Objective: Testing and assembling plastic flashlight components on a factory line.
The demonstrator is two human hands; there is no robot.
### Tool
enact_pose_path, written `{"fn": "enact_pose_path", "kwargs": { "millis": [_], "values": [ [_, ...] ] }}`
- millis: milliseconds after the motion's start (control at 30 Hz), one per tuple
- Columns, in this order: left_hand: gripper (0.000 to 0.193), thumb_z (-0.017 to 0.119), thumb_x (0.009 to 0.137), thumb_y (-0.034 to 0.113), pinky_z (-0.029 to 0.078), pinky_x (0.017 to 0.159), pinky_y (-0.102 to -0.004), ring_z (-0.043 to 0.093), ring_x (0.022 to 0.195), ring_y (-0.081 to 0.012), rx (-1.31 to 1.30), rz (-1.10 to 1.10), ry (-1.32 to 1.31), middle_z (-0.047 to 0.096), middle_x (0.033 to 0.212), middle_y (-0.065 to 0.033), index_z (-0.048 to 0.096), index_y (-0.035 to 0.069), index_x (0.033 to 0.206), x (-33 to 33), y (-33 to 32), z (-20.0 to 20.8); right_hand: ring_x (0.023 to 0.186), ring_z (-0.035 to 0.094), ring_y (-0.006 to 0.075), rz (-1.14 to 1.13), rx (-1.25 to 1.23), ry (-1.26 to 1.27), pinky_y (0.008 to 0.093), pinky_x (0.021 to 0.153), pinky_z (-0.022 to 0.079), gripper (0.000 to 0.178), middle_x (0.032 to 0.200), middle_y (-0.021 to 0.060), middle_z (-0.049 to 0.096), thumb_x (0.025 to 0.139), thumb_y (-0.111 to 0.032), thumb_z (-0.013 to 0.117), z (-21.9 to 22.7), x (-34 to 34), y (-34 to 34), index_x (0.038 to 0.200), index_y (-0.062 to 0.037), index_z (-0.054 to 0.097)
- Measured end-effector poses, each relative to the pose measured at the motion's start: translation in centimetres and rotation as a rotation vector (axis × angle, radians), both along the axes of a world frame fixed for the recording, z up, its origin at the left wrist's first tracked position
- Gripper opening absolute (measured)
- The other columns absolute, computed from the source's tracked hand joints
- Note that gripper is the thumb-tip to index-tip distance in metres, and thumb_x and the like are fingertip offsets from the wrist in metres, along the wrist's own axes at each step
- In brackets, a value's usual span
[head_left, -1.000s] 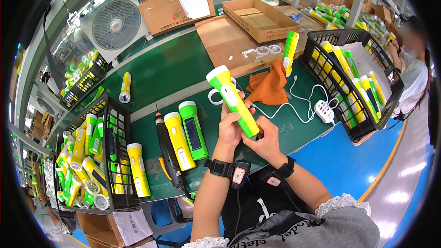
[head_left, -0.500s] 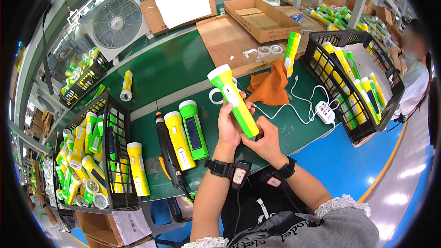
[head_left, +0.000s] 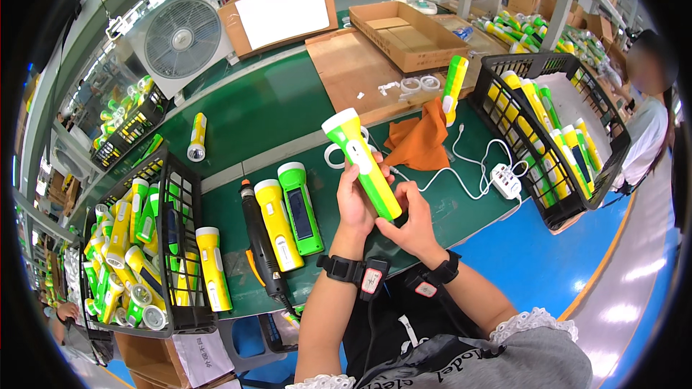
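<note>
A yellow and green flashlight (head_left: 373, 186) with a white head is tilted in front of me, its head pointing up and left. My left hand (head_left: 353, 209) is wrapped round the middle of its body from below. At the tail end my right hand (head_left: 413, 229) is closed, thumb and fingers against the base. The white switch strip faces up. Left of my hands, a yellow flashlight (head_left: 280, 227) and a green one with a dark panel (head_left: 301, 209) lie side by side. Beside them is a black electric screwdriver (head_left: 259, 241).
Black crates of flashlights stand at left (head_left: 173, 245) and right (head_left: 555, 137). An orange cloth (head_left: 418, 140), white rings (head_left: 419, 84) and a white power strip (head_left: 506, 181) with cables lie beyond my hands. Single flashlights stand near the cloth (head_left: 453, 90) and left crate (head_left: 213, 268). A co-worker (head_left: 645, 122) is at right.
The flashlight has rolled a little in my hands, bringing more of its yellow side by the switch strip into view. Both hands stay on it, in nearly the same place.
</note>
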State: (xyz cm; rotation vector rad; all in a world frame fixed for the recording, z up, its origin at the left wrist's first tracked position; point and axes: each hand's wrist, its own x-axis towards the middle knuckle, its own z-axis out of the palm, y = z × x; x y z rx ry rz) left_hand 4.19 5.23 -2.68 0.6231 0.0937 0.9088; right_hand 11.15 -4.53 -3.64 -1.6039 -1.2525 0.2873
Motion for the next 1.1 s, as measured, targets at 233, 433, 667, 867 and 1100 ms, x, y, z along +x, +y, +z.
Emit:
{"fn": "enact_pose_path", "kwargs": {
  "millis": [233, 433, 667, 867, 1100],
  "values": [
    [0.051, 0.034, 0.092, 0.035, 0.023, 0.102, -0.0383, 0.031, 0.121, -0.0285, 1.191, 0.073, 0.673, 0.033, 0.132, -0.0134, 0.026, 0.007, 0.135, -1.1, -2.4, 2.0, 0.094, 0.053, 0.0222, -0.036, 0.330, 0.512, 0.0312, 0.079, 0.042, 0.048, 0.102, 0.0111, 0.053, 0.074, -0.017, 0.065, -1.7, 0.2, -2.8, 0.113, -0.0018, 0.041],
    [0.030, 0.060, 0.074, 0.015, 0.039, 0.088, -0.0373, 0.050, 0.101, -0.0303, 1.481, 0.289, 0.880, 0.055, 0.106, -0.0122, 0.056, 0.007, 0.102, -4.8, 1.8, 12.5, 0.075, 0.053, 0.0148, -0.126, 0.290, -0.130, 0.0282, 0.065, 0.045, 0.050, 0.089, 0.0067, 0.051, 0.077, -0.025, 0.063, 3.7, 10.5, -12.0, 0.114, -0.0026, 0.037],
    [0.067, 0.067, 0.069, 0.020, 0.034, 0.097, -0.0402, 0.036, 0.118, -0.0375, 1.304, 0.711, 2.354, 0.034, 0.130, -0.0223, 0.035, 0.014, 0.127, -19.2, 25.9, 5.9, 0.073, 0.051, 0.0114, -0.469, 0.009, 0.048, 0.0238, 0.059, 0.044, 0.041, 0.088, 0.0049, 0.052, 0.083, -0.024, 0.053, 15.2, 27.0, -15.1, 0.117, -0.0048, 0.042],
    [0.072, 0.066, 0.070, 0.026, 0.044, 0.085, -0.0424, 0.047, 0.106, -0.0393, 0.926, 0.487, 2.635, 0.035, 0.123, -0.0217, 0.027, 0.016, 0.131, -19.6, 32.0, 1.8, 0.093, 0.052, 0.0243, -0.430, -0.882, -0.346, 0.0347, 0.078, 0.042, 0.047, 0.104, 0.0132, 0.055, 0.081, -0.036, 0.050, 12.8, 43.9, -14.3, 0.112, -0.0012, 0.048],
    [0.066, 0.068, 0.066, 0.010, 0.048, 0.077, -0.0440, 0.055, 0.087, -0.0413, 0.801, 0.860, 2.429, 0.040, 0.112, -0.0240, 0.032, 0.015, 0.121, -24.7, 33.4, -0.5, 0.105, 0.049, 0.0254, -0.378, -0.796, -0.169, 0.0341, 0.089, 0.037, 0.055, 0.115, 0.0170, 0.052, 0.084, -0.034, 0.051, 10.4, 44.9, -7.7, 0.124, 0.0016, 0.038]
  ]
}}
